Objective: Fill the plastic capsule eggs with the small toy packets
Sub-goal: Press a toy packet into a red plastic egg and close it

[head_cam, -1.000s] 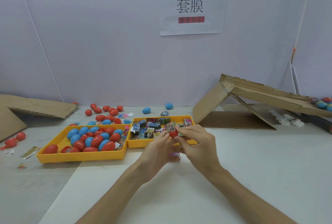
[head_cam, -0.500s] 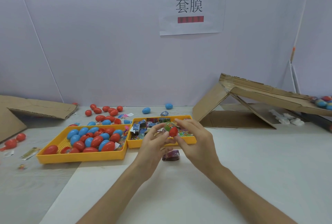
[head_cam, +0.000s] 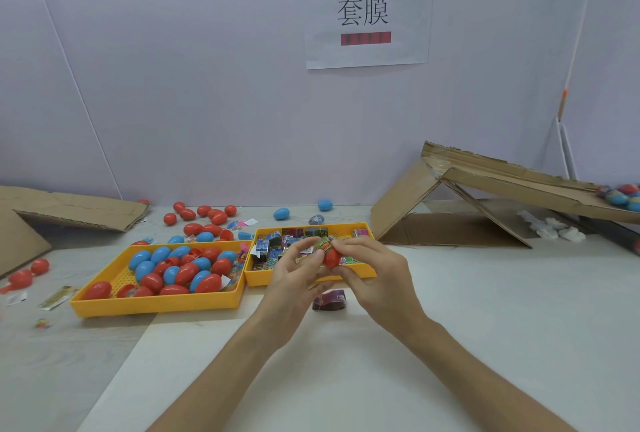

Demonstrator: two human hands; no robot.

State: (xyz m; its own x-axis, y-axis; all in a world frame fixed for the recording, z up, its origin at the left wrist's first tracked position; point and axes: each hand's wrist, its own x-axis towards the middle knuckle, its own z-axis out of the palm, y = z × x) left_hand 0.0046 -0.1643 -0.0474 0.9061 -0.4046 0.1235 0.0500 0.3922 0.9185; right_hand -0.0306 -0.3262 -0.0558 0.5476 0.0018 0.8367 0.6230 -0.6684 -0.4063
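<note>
My left hand (head_cam: 294, 281) and right hand (head_cam: 375, 281) both pinched the red capsule egg (head_cam: 331, 259), apparently steadying it to seat the toy packet (head_cam: 323, 243) on top.

Packing workstation, partitioned booth, posted paper sign (head_cam: 367, 12), yellow sorting trays (head_cam: 156, 305), cardboard ramp (head_cam: 512, 182)

A white paper sign (head_cam: 367, 12) hangs on the pale wall (head_cam: 173, 85) at the upper centre of the frame. It bears two black characters and two red bars. At the right, a folded cardboard sheet (head_cam: 401, 203) stands like a tent on the table (head_cam: 502, 310), its long flap sloping towards the right edge. White crumpled bits (head_cam: 557, 229) lie beneath that flap. At the left edge, another cardboard sheet (head_cam: 69, 206) lies low on the table.
</note>
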